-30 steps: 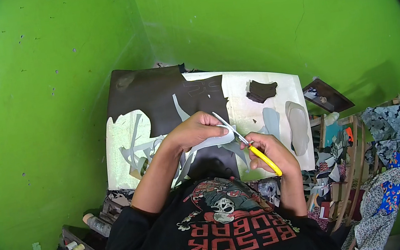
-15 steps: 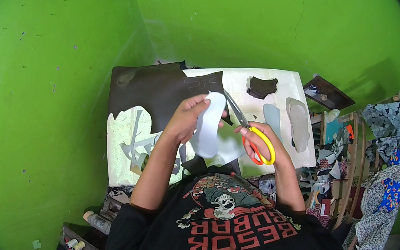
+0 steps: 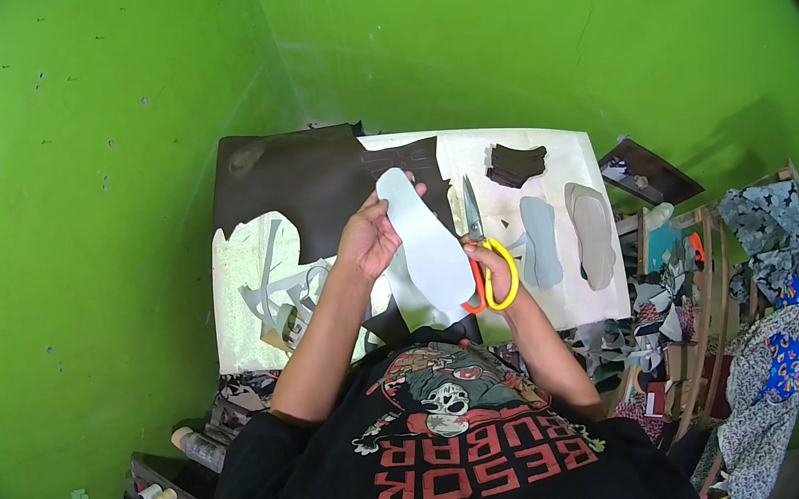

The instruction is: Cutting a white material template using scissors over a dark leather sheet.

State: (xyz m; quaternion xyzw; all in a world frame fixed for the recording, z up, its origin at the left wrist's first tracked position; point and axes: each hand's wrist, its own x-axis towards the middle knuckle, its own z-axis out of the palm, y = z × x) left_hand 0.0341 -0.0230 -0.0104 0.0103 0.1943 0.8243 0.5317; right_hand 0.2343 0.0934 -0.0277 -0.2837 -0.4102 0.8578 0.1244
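My left hand grips a white insole-shaped piece near its upper end, fingers behind it. The piece hangs at a slant in front of my chest, its face toward me. In my right hand is a pair of scissors with one yellow and one orange handle loop. The blades point away from me and look closed or nearly so. They are to the right of the white piece, apart from its upper part; the orange loop is close to its lower right edge.
A white work board carries a dark brown sheet, stacked dark cut pieces, grey-blue sole shapes and beige ones. Pale offcut strips lie at left. Beside the board, right, is a wooden rack with scraps. Green walls stand behind.
The white piece has been turned and lowered so its whole length faces me. The scissors have moved left and nearer the piece, with their blades now more upright.
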